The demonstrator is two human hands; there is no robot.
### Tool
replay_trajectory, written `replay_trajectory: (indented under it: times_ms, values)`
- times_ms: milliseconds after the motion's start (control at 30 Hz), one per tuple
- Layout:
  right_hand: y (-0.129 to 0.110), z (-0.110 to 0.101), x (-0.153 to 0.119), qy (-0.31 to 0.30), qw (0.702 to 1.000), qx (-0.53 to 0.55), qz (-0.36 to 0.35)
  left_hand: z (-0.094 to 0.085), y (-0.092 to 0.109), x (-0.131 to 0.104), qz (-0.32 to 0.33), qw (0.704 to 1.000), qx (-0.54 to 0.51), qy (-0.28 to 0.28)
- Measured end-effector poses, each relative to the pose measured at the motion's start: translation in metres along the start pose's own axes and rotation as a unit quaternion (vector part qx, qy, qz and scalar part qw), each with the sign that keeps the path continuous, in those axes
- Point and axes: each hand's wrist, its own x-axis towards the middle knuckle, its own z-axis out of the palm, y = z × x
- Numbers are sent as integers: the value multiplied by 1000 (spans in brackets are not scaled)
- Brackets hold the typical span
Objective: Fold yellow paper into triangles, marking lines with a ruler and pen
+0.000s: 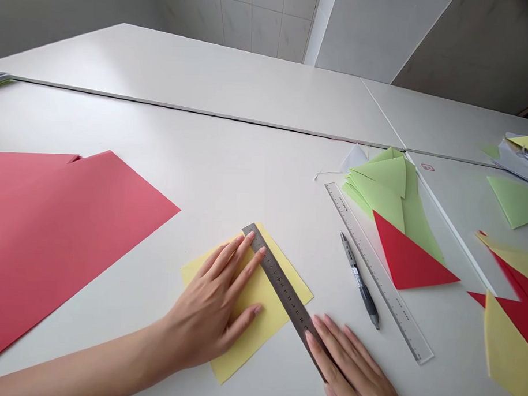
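Note:
A steel ruler lies slantwise across a yellow sheet of paper, its upper end near the sheet's far corner. My left hand rests flat on the paper with its fingers spread. Two of its fingertips press on the ruler near the upper end. Toward the front edge of the view, my right hand lies with fingers stretched out over the ruler's lower end. Part of that hand and the ruler's end run out of sight.
A large red sheet lies at the left. Right of my hands are a pen, a clear plastic ruler, folded green papers and a red paper triangle. More coloured papers lie at the far right. A seam crosses the white table.

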Motion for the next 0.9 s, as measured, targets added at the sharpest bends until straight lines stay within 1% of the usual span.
replay_trajectory:
  times_ms: [200, 367, 567, 767, 900]
  values:
    - [3, 0, -8, -14, 1000, -10, 5, -1, 1, 3, 10, 1000, 27, -7]
    - [5, -1, -14, -49, 998, -37, -22, -1, 2, 4, 3, 999, 39, -19]
    - [7, 2, -16, -68, 994, -68, -42, -1, 2, 3, 3, 999, 34, -18]
    - [10, 5, -18, -66, 993, -74, -56, -1, 3, 7, -4, 999, 36, -9]
    - [10, 5, -18, -54, 995, -67, -51, -1, 3, 7, -5, 999, 34, -4]
